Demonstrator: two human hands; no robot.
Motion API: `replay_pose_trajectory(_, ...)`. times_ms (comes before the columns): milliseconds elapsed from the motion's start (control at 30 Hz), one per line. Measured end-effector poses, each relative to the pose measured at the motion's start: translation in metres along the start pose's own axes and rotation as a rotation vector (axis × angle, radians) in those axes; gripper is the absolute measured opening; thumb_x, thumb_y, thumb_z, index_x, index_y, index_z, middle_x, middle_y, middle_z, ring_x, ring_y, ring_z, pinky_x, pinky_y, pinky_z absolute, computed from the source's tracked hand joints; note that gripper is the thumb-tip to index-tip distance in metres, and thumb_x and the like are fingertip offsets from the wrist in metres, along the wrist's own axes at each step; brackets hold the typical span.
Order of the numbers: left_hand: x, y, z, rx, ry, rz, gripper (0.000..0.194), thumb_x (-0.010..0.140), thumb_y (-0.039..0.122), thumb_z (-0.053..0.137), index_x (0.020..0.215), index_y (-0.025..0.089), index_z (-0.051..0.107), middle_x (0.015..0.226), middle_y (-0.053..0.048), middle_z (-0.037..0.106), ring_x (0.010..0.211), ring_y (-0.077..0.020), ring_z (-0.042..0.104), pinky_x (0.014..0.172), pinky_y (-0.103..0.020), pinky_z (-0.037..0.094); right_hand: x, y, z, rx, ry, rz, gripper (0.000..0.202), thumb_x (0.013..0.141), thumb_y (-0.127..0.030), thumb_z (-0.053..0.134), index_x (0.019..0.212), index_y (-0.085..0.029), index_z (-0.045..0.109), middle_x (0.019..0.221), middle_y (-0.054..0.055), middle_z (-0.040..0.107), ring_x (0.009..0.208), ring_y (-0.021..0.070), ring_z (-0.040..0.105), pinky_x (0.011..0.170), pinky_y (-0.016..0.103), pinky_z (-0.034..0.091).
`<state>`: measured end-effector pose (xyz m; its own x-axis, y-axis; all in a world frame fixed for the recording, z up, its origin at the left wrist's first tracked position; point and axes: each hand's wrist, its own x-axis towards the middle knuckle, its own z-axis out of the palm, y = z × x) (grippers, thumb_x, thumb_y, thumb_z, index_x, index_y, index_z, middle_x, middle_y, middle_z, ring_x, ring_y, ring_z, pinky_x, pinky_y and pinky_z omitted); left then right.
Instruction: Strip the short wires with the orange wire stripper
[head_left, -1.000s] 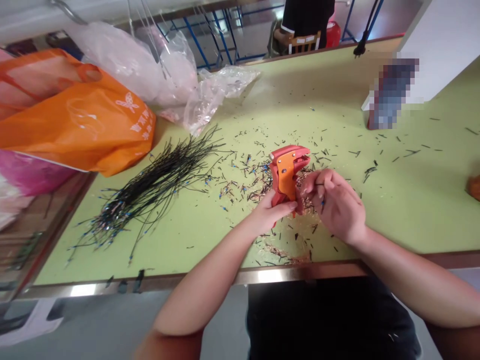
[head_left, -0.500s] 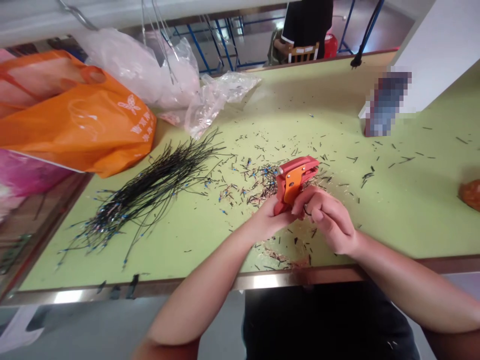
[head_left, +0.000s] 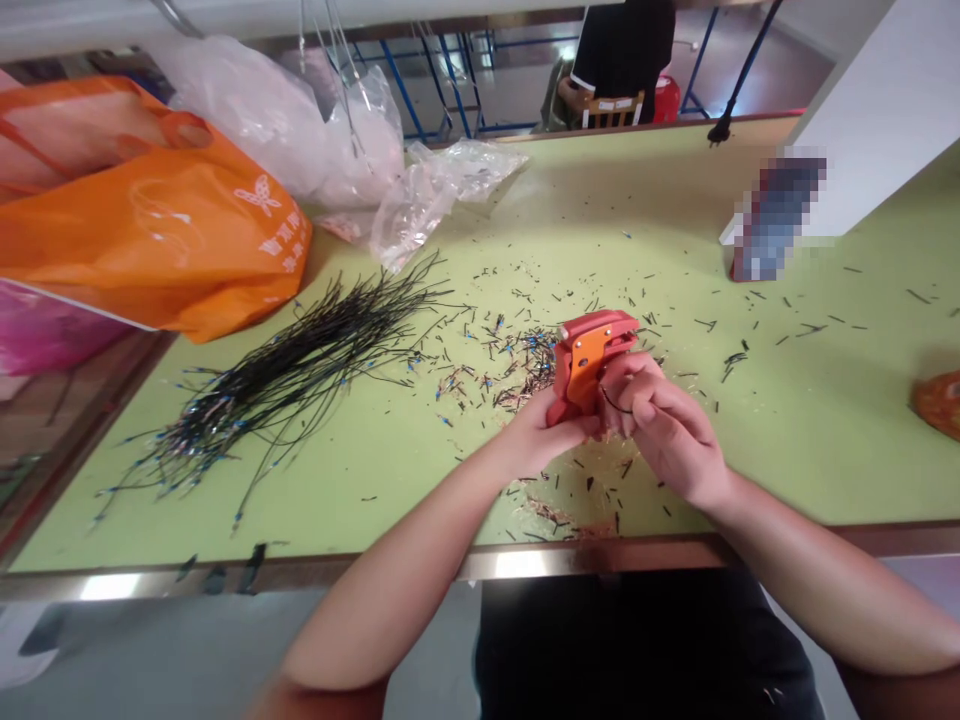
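My left hand [head_left: 541, 428] is wrapped around a red and orange wire stripper [head_left: 592, 362], its head pointing up and to the right. Just right of the tool, my right hand [head_left: 667, 425] pinches a short black wire [head_left: 616, 405] that curves between its fingers and the stripper. Whether the wire's end sits in the jaws is hidden. Beneath both hands lie cut bits of black insulation and copper strands [head_left: 551, 515]. A long bundle of black wires [head_left: 300, 355] with small blue ends rests on the green tabletop to the left.
An orange bag [head_left: 157, 220] and crumpled clear plastic bags [head_left: 420, 205] lie at the back left. A white panel [head_left: 877, 120] rises at the right, with a pixelated item [head_left: 780, 215] against it. An orange-brown object [head_left: 937, 403] sits at the right edge. Another person [head_left: 626, 55] is beyond the table.
My right hand has shifted slightly right and opened its posture a little, so the black wire shows more. The stripper stays nearly in place in my left hand. The view has turned slightly.
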<state>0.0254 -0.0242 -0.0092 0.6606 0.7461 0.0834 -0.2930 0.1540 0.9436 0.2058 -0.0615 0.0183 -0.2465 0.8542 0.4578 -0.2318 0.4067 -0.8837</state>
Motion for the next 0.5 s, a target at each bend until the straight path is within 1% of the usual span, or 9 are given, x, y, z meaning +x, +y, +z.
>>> replay_pose_trajectory(67,0.0004,-0.0015,-0.0028,-0.015,0.052,-0.037,0.021,0.087,0.029,0.073,0.104,0.019,0.067,0.087,-0.003,0.067,0.08,-0.0162,0.063,0.074,-0.031,0.053,-0.0007,0.0025,-0.001,-0.055,0.044,0.02,0.028,0.109,-0.03,0.051,0.085,-0.025,0.064,0.095,0.007,0.054,0.109,0.0257,0.054,0.079,0.038,0.051)
replay_pose_trajectory(133,0.0006,-0.001,-0.0053,0.013,0.065,-0.059,0.021,0.087,0.033,0.074,0.098,0.017,0.066,0.085,-0.003,0.066,0.078,-0.0159,0.061,0.072,-0.031,0.051,-0.001,0.0046,-0.0012,-0.096,0.084,0.03,0.028,0.109,-0.032,0.053,0.084,-0.026,0.065,0.094,0.007,0.054,0.111,0.0261,0.053,0.081,0.038,0.051)
replay_pose_trajectory(233,0.0009,0.0017,-0.0071,0.03,0.047,-0.048,0.022,0.088,0.036,0.075,0.093,0.017,0.065,0.083,-0.004,0.065,0.076,-0.0155,0.06,0.07,-0.03,0.049,-0.0014,0.0075,-0.0006,-0.119,0.167,0.063,0.03,0.108,-0.036,0.056,0.081,-0.025,0.062,0.099,0.006,0.057,0.098,0.0229,0.057,0.078,0.037,0.051)
replay_pose_trajectory(300,0.0011,0.0027,-0.0074,0.009,0.031,-0.037,0.023,0.088,0.037,0.075,0.092,0.017,0.064,0.082,-0.004,0.065,0.077,-0.0159,0.061,0.072,-0.031,0.051,-0.0016,0.0086,-0.0002,-0.108,0.204,0.091,0.032,0.108,-0.037,0.057,0.079,-0.024,0.06,0.101,0.005,0.059,0.086,0.0194,0.056,0.074,0.036,0.05)
replay_pose_trajectory(400,0.0014,0.0017,-0.0074,-0.008,0.015,-0.034,0.024,0.089,0.038,0.075,0.091,0.017,0.065,0.083,-0.004,0.065,0.078,-0.016,0.063,0.074,-0.031,0.053,-0.0009,0.0075,0.0007,-0.06,0.198,0.107,0.032,0.109,-0.036,0.056,0.079,-0.023,0.059,0.101,0.003,0.06,0.074,0.0147,0.053,0.069,0.033,0.048)
replay_pose_trajectory(500,0.0013,-0.0009,-0.007,-0.03,0.02,-0.033,0.024,0.089,0.037,0.077,0.091,0.017,0.066,0.083,-0.004,0.066,0.078,-0.0154,0.064,0.073,-0.03,0.054,0.0013,0.0043,0.0031,-0.006,0.196,0.104,0.031,0.109,-0.033,0.056,0.08,-0.022,0.061,0.1,0.003,0.063,0.069,0.0124,0.053,0.064,0.03,0.047)
